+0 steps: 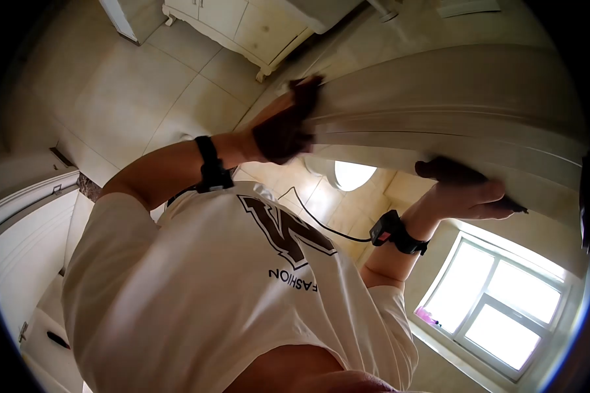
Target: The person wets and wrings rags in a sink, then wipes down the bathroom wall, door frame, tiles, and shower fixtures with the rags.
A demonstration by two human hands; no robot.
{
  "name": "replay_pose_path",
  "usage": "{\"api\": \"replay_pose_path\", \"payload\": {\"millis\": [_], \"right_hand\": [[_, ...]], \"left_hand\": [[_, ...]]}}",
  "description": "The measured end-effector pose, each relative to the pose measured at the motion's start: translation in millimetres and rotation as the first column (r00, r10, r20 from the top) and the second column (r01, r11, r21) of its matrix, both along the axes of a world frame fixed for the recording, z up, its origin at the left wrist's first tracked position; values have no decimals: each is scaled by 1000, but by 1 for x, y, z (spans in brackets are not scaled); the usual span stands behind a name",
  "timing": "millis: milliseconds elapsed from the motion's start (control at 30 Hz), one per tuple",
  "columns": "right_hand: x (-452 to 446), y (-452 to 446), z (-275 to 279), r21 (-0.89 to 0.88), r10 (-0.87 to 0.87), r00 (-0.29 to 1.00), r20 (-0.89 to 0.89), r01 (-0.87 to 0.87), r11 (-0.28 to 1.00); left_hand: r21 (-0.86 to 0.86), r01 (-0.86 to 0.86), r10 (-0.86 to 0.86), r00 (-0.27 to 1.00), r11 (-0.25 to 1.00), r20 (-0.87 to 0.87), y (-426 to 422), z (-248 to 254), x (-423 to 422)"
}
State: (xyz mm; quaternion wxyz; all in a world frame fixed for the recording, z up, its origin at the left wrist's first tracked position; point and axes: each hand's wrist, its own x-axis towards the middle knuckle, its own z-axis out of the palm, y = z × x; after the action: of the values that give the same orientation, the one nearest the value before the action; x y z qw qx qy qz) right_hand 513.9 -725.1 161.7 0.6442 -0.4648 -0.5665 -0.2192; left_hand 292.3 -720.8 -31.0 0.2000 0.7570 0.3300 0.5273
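Note:
My left hand [278, 128] is closed around a dark brown cloth [301, 98] at the left end of a long pale panel [439, 108]. Motion smears its fingers. Farther right, my right hand [472, 196] grips dark cloth [455, 170] against the panel's lower side, with a pointed corner sticking out past the fingers. Whether both hands hold one cloth or two, I cannot tell. Ridged lines run along the panel. Each wrist wears a black strap with a small device, and a thin black cable [334, 229] leads to the right one.
A white toilet [355, 175] stands beyond my chest, between my arms. At the top is a cream cabinet [236, 23] on short legs, over a tiled floor [124, 105]. A bright window [498, 295] is at lower right, a white door [33, 255] at left.

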Motion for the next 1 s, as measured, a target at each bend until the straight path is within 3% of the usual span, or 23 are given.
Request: {"api": "replay_pose_path", "payload": {"millis": [33,100,167,233,267,300,333,367,400,433,467,500,567,600,667,733,767,833,867,933,1000], "right_hand": [[-3,3,1,-10,-1,1000,7,1,1000],[-1,3,1,16,-62,997,-35,63,998],[2,5,-3,64,36,999,-8,-35,997],[14,5,-5,93,138,990,28,-140,986],[28,-3,-2,131,-213,916,339,178,975],[39,-9,-1,268,-507,633,585,439,858],[37,-9,-1,409,-673,372,640,577,707],[35,-10,-1,583,-785,79,614,625,519],[35,-11,0,417,-770,310,558,698,583],[29,-11,1,411,-751,313,581,683,603],[18,-9,2,247,-595,676,436,546,801],[5,-5,0,125,-341,918,204,321,939],[-7,-4,-2,106,-245,960,135,232,967],[-7,-6,-2,88,-244,958,152,233,969],[-6,-12,-3,57,-252,946,203,245,968],[-2,-15,-6,30,-257,934,247,258,966],[-3,-14,-10,15,-253,930,266,259,966],[0,-15,-11,-1,-258,917,303,271,962],[-2,-12,-15,-12,-256,910,325,275,961],[-2,-11,-18,-23,-264,898,352,290,957],[0,-8,-21,-36,-267,889,372,302,953]], "left_hand": [[82,32,-48,980,996,193,10,33,5],[286,-58,-67,910,956,408,24,99,20],[444,-241,-52,831,863,553,30,151,37],[510,-357,-24,802,783,597,27,162,42],[511,-335,23,852,792,524,25,144,36],[513,-314,67,894,799,443,23,126,30],[512,-243,85,946,824,313,18,97,18],[420,-113,-15,957,901,291,12,63,14],[318,23,-119,951,948,286,5,24,12],[280,5,-85,958,960,274,-3,-16,16],[246,-12,-53,965,969,258,-9,-46,14],[-33,149,-145,984,988,105,-11,-63,-3],[-247,157,-127,983,956,131,-23,-120,-18],[-185,35,19,960,982,280,-32,-156,-10],[-203,52,-2,971,978,238,-35,-138,-17],[-7,322,-255,762,947,596,-21,-99,-4],[164,366,-392,736,916,552,-14,-79,-5],[57,229,-231,876,972,422,-24,-65,-1],[49,217,-215,860,975,462,-24,-70,3],[-127,154,-91,911,980,402,-24,-120,9],[-518,194,73,890,833,451,-25,-174,8]]}}
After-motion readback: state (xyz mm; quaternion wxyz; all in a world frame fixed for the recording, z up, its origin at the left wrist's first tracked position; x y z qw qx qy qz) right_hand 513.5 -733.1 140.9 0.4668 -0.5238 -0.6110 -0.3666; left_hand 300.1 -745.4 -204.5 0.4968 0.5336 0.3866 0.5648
